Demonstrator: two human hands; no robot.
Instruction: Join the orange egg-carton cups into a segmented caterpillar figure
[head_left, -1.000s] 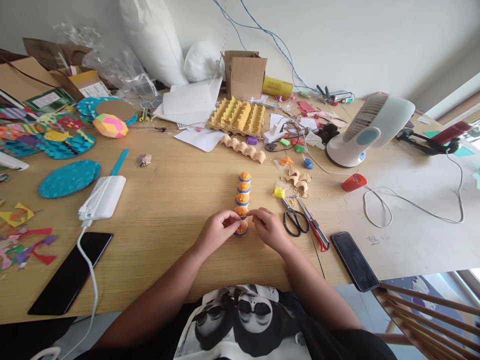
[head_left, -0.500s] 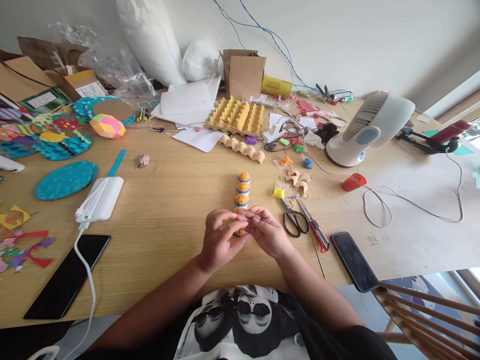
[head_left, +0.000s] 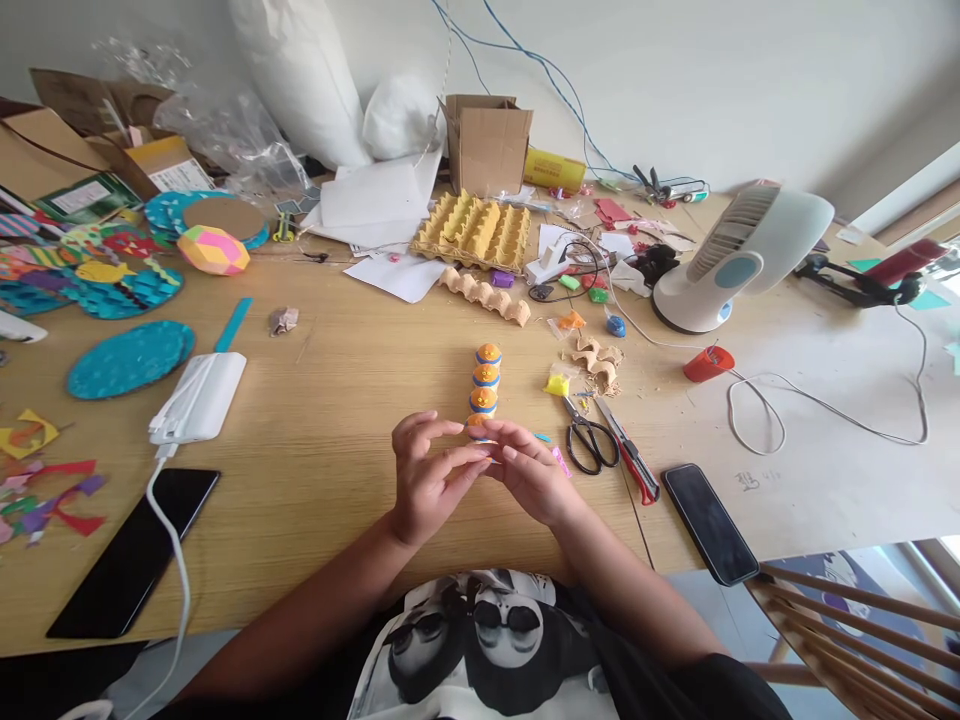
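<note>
A row of several orange-topped, blue-rimmed cups [head_left: 484,400] runs away from me on the wooden table, its near end partly covered by my fingers. My left hand [head_left: 435,475] has its thumb and index finger pinched over that near end. My right hand [head_left: 534,475] meets it there, fingertips close together. A small bit of orange shows between the fingertips, too small to name. Beside my right hand, a pink piece [head_left: 561,461] and a blue piece [head_left: 542,438] peek out. Black-handled scissors [head_left: 592,445] and a red utility knife [head_left: 636,462] lie to the right.
A phone [head_left: 710,523] lies at right, a white fan [head_left: 739,260] behind it. Yellow egg tray [head_left: 472,235], cardboard strip [head_left: 486,296] and yellow clay [head_left: 556,384] lie farther back. At left are a white power bank [head_left: 199,398], a dark tablet [head_left: 135,550] and blue ovals [head_left: 131,360].
My left hand has shifted slightly left, and its upper fingers are more spread. The pink and blue pieces beside my right hand have come into sight. A bit of orange now shows between the fingertips.
</note>
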